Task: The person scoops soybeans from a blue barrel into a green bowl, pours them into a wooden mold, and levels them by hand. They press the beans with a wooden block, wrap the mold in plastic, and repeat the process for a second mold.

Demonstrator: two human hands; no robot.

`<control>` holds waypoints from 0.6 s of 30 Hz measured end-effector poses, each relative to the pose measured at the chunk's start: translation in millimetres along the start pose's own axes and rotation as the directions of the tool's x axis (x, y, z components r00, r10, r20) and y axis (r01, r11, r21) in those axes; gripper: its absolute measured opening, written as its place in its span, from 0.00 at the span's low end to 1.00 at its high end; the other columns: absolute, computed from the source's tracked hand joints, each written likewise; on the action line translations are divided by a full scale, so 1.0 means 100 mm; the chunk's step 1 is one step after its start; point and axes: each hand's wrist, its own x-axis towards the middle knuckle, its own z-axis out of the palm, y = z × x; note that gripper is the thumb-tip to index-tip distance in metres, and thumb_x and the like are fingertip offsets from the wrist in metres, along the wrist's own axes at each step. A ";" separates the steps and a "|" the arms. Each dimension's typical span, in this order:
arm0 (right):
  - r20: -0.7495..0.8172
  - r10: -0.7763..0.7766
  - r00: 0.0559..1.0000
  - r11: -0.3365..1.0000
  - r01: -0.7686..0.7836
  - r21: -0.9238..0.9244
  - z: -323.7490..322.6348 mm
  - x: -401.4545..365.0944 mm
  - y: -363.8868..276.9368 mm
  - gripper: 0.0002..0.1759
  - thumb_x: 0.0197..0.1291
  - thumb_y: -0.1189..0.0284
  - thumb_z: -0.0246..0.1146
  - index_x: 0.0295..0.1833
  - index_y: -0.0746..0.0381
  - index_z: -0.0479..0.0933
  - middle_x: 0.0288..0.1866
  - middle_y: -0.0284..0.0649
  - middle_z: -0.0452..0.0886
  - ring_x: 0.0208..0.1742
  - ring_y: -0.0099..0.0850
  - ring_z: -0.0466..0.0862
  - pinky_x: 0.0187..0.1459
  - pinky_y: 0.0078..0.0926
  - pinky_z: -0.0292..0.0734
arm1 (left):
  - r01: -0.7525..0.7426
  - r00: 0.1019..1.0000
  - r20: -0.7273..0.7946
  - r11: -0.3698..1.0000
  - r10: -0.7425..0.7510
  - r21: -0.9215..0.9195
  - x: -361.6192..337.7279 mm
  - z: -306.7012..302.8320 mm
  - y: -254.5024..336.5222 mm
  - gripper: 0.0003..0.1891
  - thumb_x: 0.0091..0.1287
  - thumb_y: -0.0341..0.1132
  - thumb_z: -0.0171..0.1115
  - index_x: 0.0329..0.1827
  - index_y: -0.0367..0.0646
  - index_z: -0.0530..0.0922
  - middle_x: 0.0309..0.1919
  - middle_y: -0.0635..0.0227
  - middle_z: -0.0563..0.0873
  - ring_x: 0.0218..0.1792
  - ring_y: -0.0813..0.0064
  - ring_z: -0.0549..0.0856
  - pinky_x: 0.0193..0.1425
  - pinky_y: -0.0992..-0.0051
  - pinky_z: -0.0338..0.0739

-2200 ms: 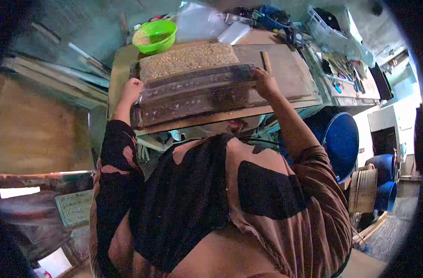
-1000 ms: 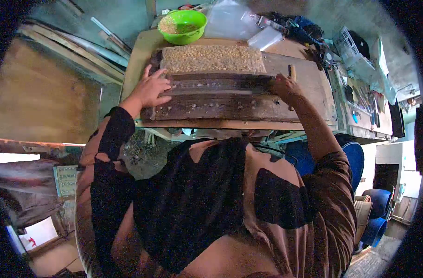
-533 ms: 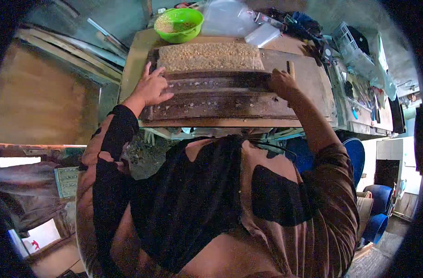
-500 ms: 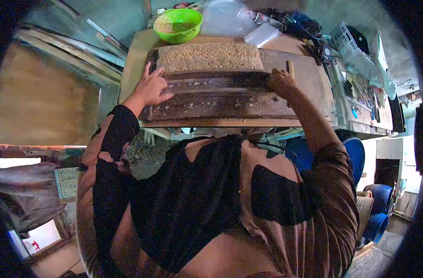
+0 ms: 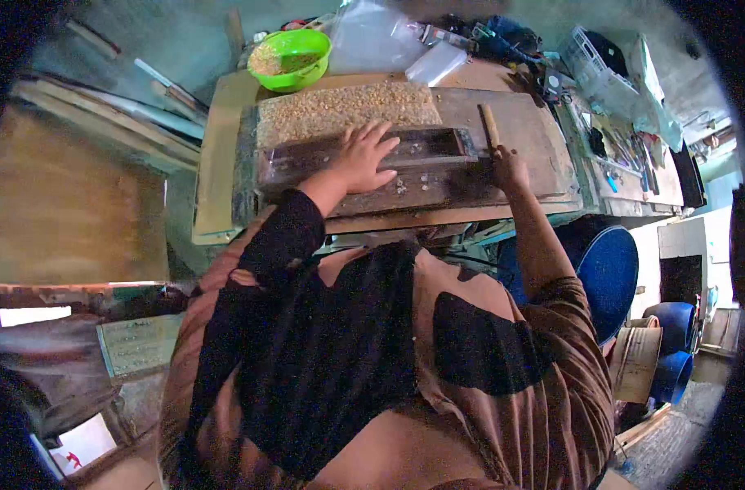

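A flat slab of a pale, grainy mass [image 5: 348, 108] lies on the wooden board [image 5: 519, 122]. Along its near edge runs a long dark wooden bar or frame [image 5: 426, 145]. My left hand [image 5: 366, 159] rests on the bar with its fingers spread. At the right end of the board my right hand [image 5: 510, 167] is closed by the lower end of a light wooden stick [image 5: 488, 124]; what exactly its fingers hold is hard to see.
A green bowl [image 5: 291, 75] with grainy food stands at the back left. Clear plastic sheets [image 5: 436, 64] lie behind the board. At the right are a grey crate [image 5: 597, 73], tools [image 5: 634, 155] and a blue barrel [image 5: 605, 269].
My left hand has moved right, from the left end of the bar to its middle. My right hand has left the bar's right end and shifted slightly down. The view has shifted a little.
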 end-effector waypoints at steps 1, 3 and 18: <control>0.063 0.230 0.971 0.971 -0.233 0.051 -0.44 -0.12 -0.35 0.20 0.52 0.61 0.52 0.48 0.61 0.69 0.37 0.50 0.76 0.36 0.44 0.78 0.36 0.40 0.73 | 0.045 0.994 0.097 0.995 -0.054 0.094 0.05 0.05 0.01 0.34 0.52 0.53 0.53 0.62 0.51 0.56 0.64 0.60 0.50 0.64 0.57 0.49 0.61 0.46 0.41; 0.108 0.298 0.949 0.946 -0.308 0.104 -0.56 -0.19 -0.39 0.19 0.51 0.63 0.52 0.47 0.60 0.70 0.33 0.49 0.77 0.32 0.43 0.78 0.34 0.38 0.74 | 0.059 0.992 0.107 0.990 -0.073 0.125 0.07 0.05 0.03 0.35 0.52 0.54 0.52 0.62 0.53 0.55 0.64 0.60 0.50 0.64 0.56 0.49 0.60 0.44 0.40; -0.156 -0.087 0.984 0.911 0.142 0.387 -0.85 -0.48 -1.31 0.15 0.46 0.72 0.56 0.43 0.57 0.73 0.32 0.47 0.75 0.31 0.42 0.78 0.32 0.32 0.73 | 0.408 0.894 0.045 0.852 -0.446 0.329 -0.82 -0.29 -0.80 0.34 0.55 0.58 0.47 0.64 0.59 0.52 0.65 0.65 0.49 0.64 0.55 0.48 0.59 0.43 0.42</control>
